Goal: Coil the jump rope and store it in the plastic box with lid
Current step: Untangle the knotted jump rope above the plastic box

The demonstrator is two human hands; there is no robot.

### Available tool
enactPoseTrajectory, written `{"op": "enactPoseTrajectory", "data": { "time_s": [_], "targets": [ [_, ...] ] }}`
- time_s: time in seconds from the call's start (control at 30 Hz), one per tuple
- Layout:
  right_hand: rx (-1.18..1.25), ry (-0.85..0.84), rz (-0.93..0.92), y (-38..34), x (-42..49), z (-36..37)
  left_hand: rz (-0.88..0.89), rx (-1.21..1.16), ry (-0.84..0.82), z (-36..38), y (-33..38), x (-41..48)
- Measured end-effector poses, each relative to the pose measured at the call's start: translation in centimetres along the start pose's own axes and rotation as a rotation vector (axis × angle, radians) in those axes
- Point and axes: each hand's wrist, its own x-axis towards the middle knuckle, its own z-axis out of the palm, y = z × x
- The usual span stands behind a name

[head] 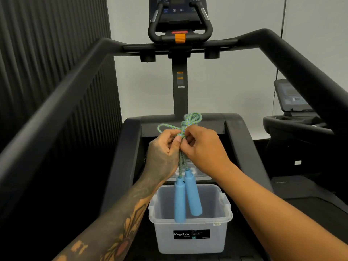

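Hanging above an open clear plastic box [190, 240], a bundled jump rope [188, 121] is pinched at its middle by the left hand [163, 153] and right hand [203, 147], apparently to cinch the coils. Two blue handles [185, 196] dangle into the box, which sits on a treadmill [244, 140].

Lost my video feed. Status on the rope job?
Left hand and right hand both pinching the bundled jump rope, handles dangling above the box. Box open, lid behind it. Nothing blocking.
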Motion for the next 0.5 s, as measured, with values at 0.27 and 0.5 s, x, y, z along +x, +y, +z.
{"op": "enactPoseTrajectory", "data": {
  "time_s": [0.27,0.5],
  "targets": [
    [-0.142,0.003,-0.183,-0.6,0.3,0.0,-0.224,-0.31,0.054,-0.7,1.0,0.6],
    [-0.014,0.044,-0.213,-0.4,0.2,1.3,-0.37,-0.368,0.151,-0.5,0.6,0.7]
  ]
}}
